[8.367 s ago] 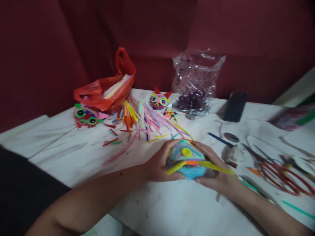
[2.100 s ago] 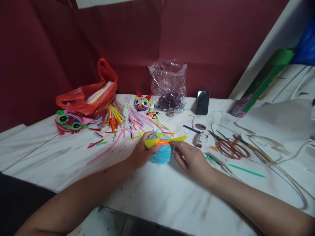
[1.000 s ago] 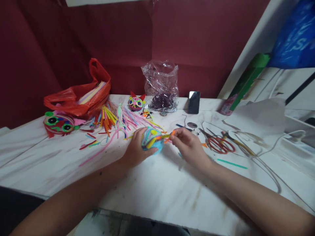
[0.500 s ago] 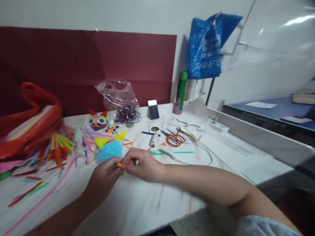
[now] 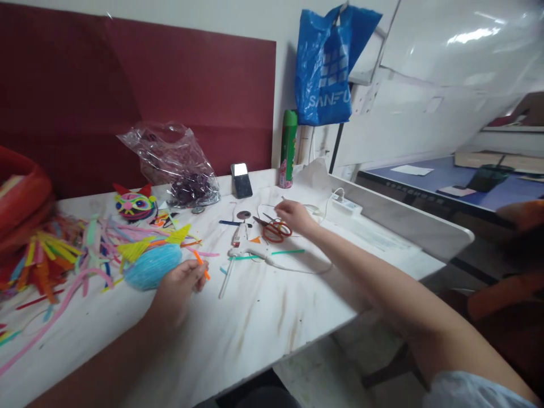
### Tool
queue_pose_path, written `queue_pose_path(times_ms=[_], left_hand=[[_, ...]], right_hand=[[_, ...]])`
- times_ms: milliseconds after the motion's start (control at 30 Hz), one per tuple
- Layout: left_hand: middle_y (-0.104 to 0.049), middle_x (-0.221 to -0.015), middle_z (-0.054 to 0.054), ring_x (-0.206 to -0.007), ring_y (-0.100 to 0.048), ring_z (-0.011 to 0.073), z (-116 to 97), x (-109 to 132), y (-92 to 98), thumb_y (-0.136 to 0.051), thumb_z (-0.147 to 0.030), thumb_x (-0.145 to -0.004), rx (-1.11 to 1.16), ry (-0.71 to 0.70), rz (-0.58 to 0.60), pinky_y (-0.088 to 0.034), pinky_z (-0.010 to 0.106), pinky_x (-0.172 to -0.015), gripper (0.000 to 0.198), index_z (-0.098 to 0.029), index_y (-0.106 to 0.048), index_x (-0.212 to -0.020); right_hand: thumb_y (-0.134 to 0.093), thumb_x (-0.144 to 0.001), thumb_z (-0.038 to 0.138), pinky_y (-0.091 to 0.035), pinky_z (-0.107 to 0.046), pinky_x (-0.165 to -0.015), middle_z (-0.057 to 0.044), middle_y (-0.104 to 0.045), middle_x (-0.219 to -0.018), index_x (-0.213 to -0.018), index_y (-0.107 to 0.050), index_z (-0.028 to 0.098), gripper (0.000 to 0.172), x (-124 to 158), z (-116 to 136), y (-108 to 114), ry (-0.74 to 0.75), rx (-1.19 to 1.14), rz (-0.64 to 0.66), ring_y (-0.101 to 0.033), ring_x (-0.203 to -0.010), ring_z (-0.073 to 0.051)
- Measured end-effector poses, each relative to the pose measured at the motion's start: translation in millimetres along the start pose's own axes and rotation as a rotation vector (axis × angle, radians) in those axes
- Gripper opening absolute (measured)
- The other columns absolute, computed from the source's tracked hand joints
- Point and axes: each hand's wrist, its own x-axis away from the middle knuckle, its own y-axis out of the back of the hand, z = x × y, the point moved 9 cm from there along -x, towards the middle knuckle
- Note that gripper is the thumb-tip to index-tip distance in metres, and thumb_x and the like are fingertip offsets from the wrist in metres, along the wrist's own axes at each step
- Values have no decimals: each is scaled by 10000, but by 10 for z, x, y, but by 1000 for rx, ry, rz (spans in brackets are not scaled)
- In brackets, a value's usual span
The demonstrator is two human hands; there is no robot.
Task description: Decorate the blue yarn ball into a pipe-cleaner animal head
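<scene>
My left hand (image 5: 182, 283) pinches a short orange pipe cleaner (image 5: 201, 265) just above the table. Right beside that hand lies a light blue fuzzy oval (image 5: 153, 266), with yellow pointed pieces (image 5: 181, 233) behind it. My right hand (image 5: 295, 216) reaches to the back of the table, fingers closed together by the orange-handled scissors (image 5: 277, 231). A small grey tip shows at its fingertips, but what it grips is mostly hidden. Between the hands rest a white glue gun (image 5: 244, 245) and a thin green stick (image 5: 289, 251).
Bundles of coloured pipe cleaners (image 5: 51, 255) and a red bag (image 5: 21, 198) occupy the left. Behind are a colourful mask-like head (image 5: 135, 205), a clear plastic bag (image 5: 170, 153), a phone (image 5: 242, 181), and a green spray can (image 5: 288, 150). A power strip (image 5: 346, 205) lies right.
My right hand has left the orange pipe cleaner and moved away, right and back, to the tools. The left hand keeps the pipe cleaner. The view has turned right.
</scene>
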Motion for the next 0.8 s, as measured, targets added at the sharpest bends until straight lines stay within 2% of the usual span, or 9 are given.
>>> queue_pose_path(times_ms=[100,200,300,400,500,600,667,733,800], left_hand=[[-528,-523,-43,-481,-432,89,39,-43,40,-689,-341,-574,28,39,1,-325,225,-492,259,-161,-557,-705],[-518,-515,-44,-480,-434,92,38,-17,31,-693,-352,-574,34,48,15,-328,227,-489,277,-156,-555,-712],[-528,-522,-37,-481,-444,93,35,24,21,-678,-376,-592,34,36,18,-337,230,-495,282,-150,-559,-712],[-534,-514,-36,-463,-441,90,65,46,1,-659,-372,-612,25,36,35,-321,227,-489,272,-151,-562,-739],[-538,-509,-32,-438,-420,82,110,49,-23,-644,-378,-620,36,55,57,-299,226,-480,268,-152,-555,-733],[-516,-482,-38,-435,-406,75,115,49,-26,-635,-407,-641,59,54,67,-292,221,-483,278,-150,-545,-696],[-500,-467,-44,-437,-401,75,104,47,1,-629,-423,-654,72,43,54,-289,218,-485,289,-148,-548,-689],[-499,-465,-44,-439,-399,75,92,41,33,-634,-423,-651,79,27,43,-284,217,-483,291,-145,-557,-691],[-500,-465,-42,-446,-402,77,85,32,46,-633,-417,-657,69,11,47,-285,219,-488,285,-143,-562,-687]], right_hand=[[-492,-782,107,-431,-271,-701,-101,-716,-818,-799,-690,127,200,-162,-525,233,-109,160,-20,-632,-783,-201],[-513,-759,105,-413,-251,-670,-98,-715,-786,-751,-692,125,180,-96,-675,183,-101,249,41,-624,-752,-193],[-507,-800,152,-401,-234,-636,-76,-715,-786,-823,-702,138,196,80,-467,-21,-8,266,128,-613,-712,-172],[-527,-829,227,-396,-221,-623,-30,-712,-777,-857,-705,193,183,239,-76,-291,135,246,241,-604,-684,-154],[-534,-819,207,-381,-227,-608,-36,-714,-776,-816,-703,207,169,240,259,-547,234,243,297,-603,-673,-159],[-499,-826,171,-385,-243,-629,-72,-723,-812,-826,-705,187,207,-2,459,-726,248,228,254,-624,-722,-185],[-501,-819,161,-401,-250,-671,-89,-727,-846,-840,-706,171,207,-256,528,-747,230,202,184,-634,-779,-199],[-503,-811,154,-419,-256,-691,-101,-724,-856,-864,-702,149,207,-527,531,-636,186,163,82,-636,-789,-199],[-478,-825,166,-441,-258,-672,-105,-716,-846,-921,-688,123,235,-756,454,-397,127,110,-35,-634,-740,-179]])
